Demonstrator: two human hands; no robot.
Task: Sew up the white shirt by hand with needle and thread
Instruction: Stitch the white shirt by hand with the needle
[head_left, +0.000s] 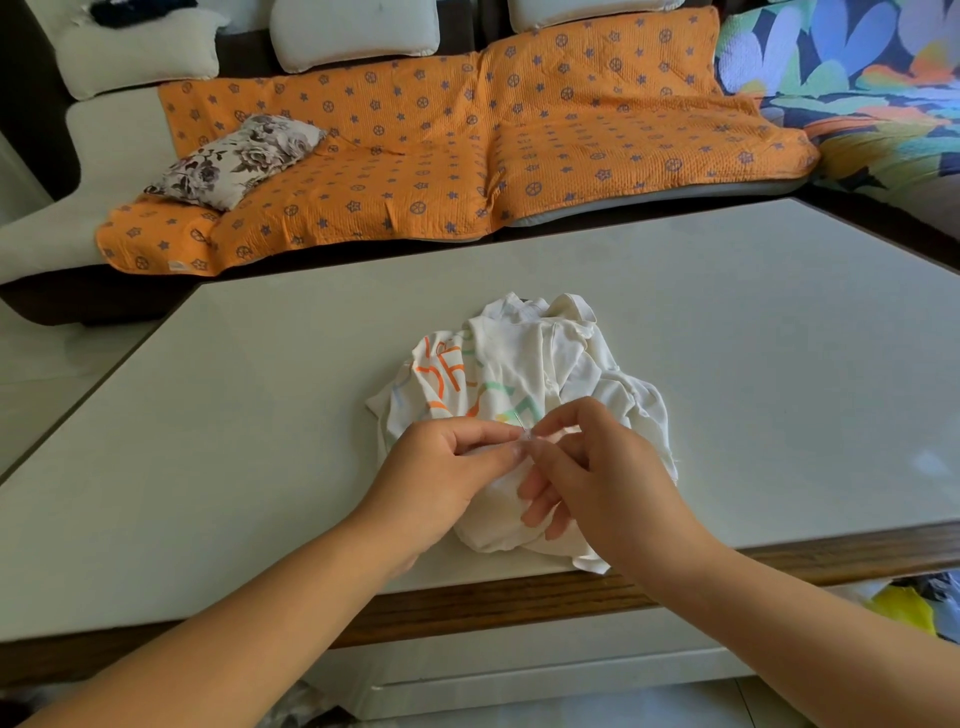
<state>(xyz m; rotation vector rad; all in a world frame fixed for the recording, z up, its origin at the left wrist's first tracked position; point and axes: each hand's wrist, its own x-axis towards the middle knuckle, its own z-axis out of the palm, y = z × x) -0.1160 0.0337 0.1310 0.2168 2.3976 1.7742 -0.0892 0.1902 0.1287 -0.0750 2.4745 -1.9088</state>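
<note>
We list, from the left: a floral cushion (234, 161) on the orange sofa cover (467, 145) beyond the table's (260, 389) far edge. Left hand (447, 467), near the table's front edge, thumb and forefinger pinching a needle (524, 431). White shirt (519, 364), crumpled, printed letters showing, lying at the middle of the front edge under both hands. Right hand (597, 467), thumb and forefinger closed at the needle, other fingers loosely curled over the shirt; what it pinches we cannot tell.
</note>
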